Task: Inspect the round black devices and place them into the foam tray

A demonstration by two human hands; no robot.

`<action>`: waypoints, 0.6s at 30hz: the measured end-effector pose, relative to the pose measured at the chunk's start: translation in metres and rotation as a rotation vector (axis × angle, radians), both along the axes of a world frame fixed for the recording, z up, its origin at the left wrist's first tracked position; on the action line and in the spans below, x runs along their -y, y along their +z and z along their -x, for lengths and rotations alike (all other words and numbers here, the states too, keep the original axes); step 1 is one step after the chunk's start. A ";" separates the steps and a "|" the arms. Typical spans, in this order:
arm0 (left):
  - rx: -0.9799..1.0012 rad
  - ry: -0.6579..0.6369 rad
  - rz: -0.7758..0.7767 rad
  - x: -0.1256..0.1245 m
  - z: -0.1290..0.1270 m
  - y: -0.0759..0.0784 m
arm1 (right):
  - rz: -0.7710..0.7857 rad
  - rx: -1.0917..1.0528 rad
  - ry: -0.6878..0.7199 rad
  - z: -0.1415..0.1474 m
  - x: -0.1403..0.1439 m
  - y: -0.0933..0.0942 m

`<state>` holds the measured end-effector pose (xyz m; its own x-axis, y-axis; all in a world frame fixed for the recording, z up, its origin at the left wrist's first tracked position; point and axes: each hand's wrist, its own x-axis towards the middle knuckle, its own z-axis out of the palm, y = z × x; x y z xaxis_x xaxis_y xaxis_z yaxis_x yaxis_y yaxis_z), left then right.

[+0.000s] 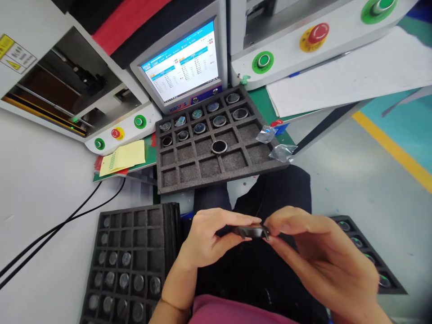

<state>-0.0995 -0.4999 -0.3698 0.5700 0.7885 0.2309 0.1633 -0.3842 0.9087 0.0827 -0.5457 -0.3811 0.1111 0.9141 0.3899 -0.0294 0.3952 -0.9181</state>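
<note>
Both hands meet over my lap on a small dark round part [252, 231], seen edge-on. My left hand [211, 238] pinches its left side between thumb and fingers. My right hand [317, 252] grips its right side with the fingertips. Beyond my knees lies a black foam tray [216, 171] with square pockets; several back pockets hold round glass-faced parts, and one dark round part [219, 146] sits alone in the middle.
A stack of foam trays [135, 261] with round parts stands at the lower left, another tray [371, 256] at the right. A monitor [182, 63], machines with green and red buttons, yellow notes [123, 157], small plastic bags [275, 144] and black cables [60, 225] surround them.
</note>
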 end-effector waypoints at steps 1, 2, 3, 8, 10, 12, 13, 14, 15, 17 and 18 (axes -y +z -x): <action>0.006 0.006 0.008 0.000 -0.001 0.000 | -0.012 -0.015 0.011 0.000 -0.001 0.000; 0.018 0.012 0.012 0.001 -0.001 -0.001 | -0.027 -0.030 -0.002 0.000 -0.001 0.000; 0.031 0.016 0.019 0.001 -0.002 -0.002 | -0.040 -0.041 -0.031 0.001 0.000 -0.002; 0.072 0.030 0.055 0.002 -0.004 -0.005 | -0.062 -0.002 -0.193 0.007 0.007 -0.012; 0.072 0.048 0.052 0.002 -0.005 -0.006 | -0.072 0.022 -0.227 0.007 0.008 -0.015; 0.075 0.063 0.044 0.003 -0.008 -0.007 | -0.077 0.053 -0.251 0.007 0.008 -0.015; 0.073 0.072 0.050 0.004 -0.009 -0.008 | -0.073 0.075 -0.261 0.007 0.008 -0.014; 0.071 0.086 0.066 0.005 -0.011 -0.008 | -0.068 0.100 -0.269 0.007 0.010 -0.012; 0.070 0.121 0.097 0.006 -0.013 -0.009 | -0.066 0.124 -0.266 0.006 0.012 -0.011; 0.082 0.274 0.194 0.006 -0.016 -0.010 | -0.077 0.163 -0.204 0.000 0.017 -0.008; 0.103 0.378 0.246 0.005 -0.016 -0.011 | -0.054 0.163 -0.180 -0.004 0.018 -0.008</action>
